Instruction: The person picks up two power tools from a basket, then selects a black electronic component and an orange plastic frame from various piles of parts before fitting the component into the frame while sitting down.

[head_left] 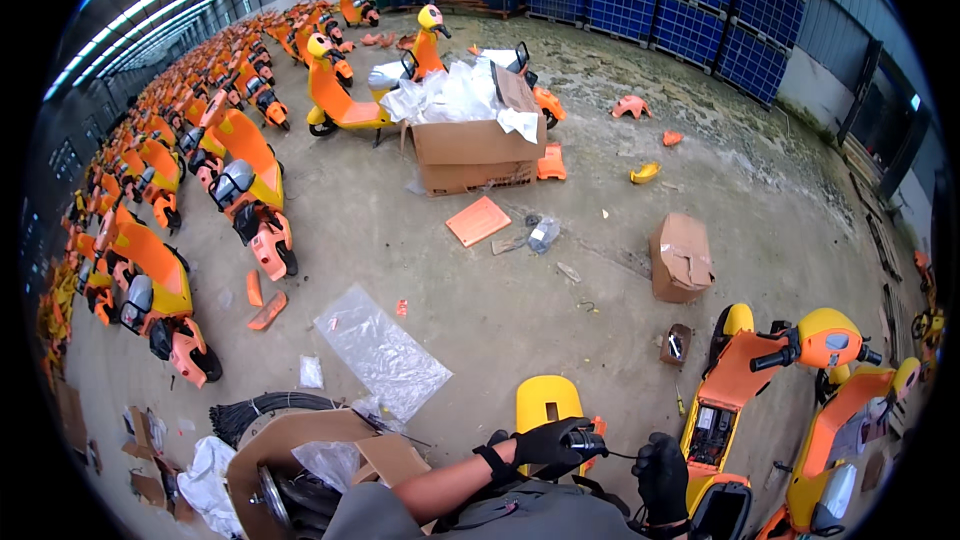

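Pointing its long axis rightward, a black part (583,438) fills the curled left hand (545,446); right hand (661,477) bent, hold unclear; yellow panel (550,392) beyond.

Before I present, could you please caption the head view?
Black-gloved left hand holding a small dark part, black-gloved right hand alongside, near a yellow-and-orange scooter.

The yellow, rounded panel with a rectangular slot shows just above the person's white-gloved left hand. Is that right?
Not quite: the head view shows the left hand gloved in black, not white. The yellow slotted panel does show just above it.
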Available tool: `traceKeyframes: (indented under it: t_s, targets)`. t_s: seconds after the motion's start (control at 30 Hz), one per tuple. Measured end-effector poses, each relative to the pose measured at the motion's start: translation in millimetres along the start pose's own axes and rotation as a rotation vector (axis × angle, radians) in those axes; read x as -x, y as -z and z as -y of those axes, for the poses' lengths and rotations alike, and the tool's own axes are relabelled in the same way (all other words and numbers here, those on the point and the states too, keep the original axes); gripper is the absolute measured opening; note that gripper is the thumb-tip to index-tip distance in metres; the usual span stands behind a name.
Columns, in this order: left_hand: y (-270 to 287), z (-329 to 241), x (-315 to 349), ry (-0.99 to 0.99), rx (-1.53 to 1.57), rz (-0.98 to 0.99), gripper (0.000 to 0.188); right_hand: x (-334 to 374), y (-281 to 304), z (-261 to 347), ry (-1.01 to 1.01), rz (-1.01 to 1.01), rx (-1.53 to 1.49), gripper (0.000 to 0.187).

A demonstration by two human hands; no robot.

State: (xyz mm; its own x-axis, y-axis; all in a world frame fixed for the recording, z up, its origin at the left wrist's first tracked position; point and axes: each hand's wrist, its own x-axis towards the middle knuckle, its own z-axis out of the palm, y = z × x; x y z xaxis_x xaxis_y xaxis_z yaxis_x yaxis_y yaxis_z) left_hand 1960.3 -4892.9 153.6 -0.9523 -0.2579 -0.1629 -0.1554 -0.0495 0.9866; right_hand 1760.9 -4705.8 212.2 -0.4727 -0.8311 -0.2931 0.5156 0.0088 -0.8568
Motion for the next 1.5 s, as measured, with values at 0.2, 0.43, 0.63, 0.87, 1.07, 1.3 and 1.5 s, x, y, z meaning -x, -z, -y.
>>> traceKeyframes:
  t_s: [0.2, 0.43, 0.63, 0.87, 1.07, 1.3, 1.5]
  targets:
    - [50, 29, 34, 0.119, 0.604, 0.106, 0.093, -18, -73, 4, -0.028, -0.025, 0.132, 0.032]
    - [89, 24, 36, 0.097, 0.531, 0.19, 0.093, -28, -129, 20, 0.02, -0.026, 0.285, 0.025]
    - [110, 21, 24, 0.101, 0.22, 0.089, 0.099, -62, -133, 20, -0.067, 0.082, 0.343, 0.028]
    - [131, 29, -21, 0.021, 0.193, 0.023, 0.103, -128, -139, 36, 0.002, 0.372, 0.471, 0.023]
    - [157, 18, -99, 0.201, 0.118, -0.16, 0.107, -228, -109, 64, 0.042, 0.605, 0.269, 0.024]
    - [179, -31, -284, 0.183, -0.238, -0.279, 0.096, -374, -8, 127, 0.125, 0.552, 0.178, 0.02]
    - [184, -69, -396, 0.27, -0.283, -0.217, 0.063, -429, 58, 188, 0.095, 0.292, 0.09, 0.023]
